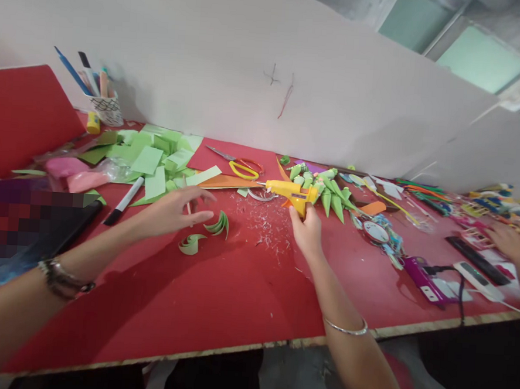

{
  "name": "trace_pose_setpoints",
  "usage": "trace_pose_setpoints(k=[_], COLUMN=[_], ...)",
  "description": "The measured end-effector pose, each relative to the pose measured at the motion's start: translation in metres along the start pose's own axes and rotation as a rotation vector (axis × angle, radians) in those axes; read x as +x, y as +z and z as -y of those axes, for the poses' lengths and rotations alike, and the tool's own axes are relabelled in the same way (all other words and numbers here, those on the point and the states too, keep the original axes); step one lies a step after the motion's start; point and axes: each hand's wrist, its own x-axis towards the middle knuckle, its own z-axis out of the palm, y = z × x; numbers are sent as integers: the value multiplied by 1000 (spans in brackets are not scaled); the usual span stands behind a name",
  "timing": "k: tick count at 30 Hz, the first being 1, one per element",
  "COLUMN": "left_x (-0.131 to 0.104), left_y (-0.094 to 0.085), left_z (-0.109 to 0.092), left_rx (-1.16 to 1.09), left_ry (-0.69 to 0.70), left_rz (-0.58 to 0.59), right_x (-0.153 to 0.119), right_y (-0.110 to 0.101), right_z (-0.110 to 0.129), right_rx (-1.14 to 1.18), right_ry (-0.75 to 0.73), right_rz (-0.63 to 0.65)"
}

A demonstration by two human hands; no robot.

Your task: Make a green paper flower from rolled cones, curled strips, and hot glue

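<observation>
My right hand is wrapped round the handle of a yellow hot glue gun, whose nozzle points left above the table. To the left, my left hand hovers palm down with thumb and fingers apart. A thin pale stick shows by its fingers; I cannot tell whether they touch it. Two curled green paper strips lie just right of and below that hand. Behind the gun is a bunch of green folded paper cones. Scissors with yellow and red handles lie open near the nozzle.
Green paper pieces are heaped at the back left, by a marker and a pen cup. Paper shreds litter the red table. At right are a purple power strip, cables and another person's hand.
</observation>
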Motion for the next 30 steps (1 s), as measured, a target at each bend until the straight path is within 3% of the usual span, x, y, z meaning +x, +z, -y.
trace_pose_setpoints(k=[5,8,16,24,30], left_x=[-27,-34,-34,-39,-40], left_y=[4,11,15,17,14], left_z=[9,11,15,20,26], left_rx=[18,5,-100,-80,-5], left_ry=[76,88,151,192,198], left_rz=[106,93,114,26,5], right_x=[0,-1,-2,-7,-8], right_y=[2,1,-1,1,1], right_z=[-2,-2,3,5,8], right_rx=[2,6,32,285,284], right_ry=[-8,-10,7,27,27], right_rz=[7,5,31,256,270])
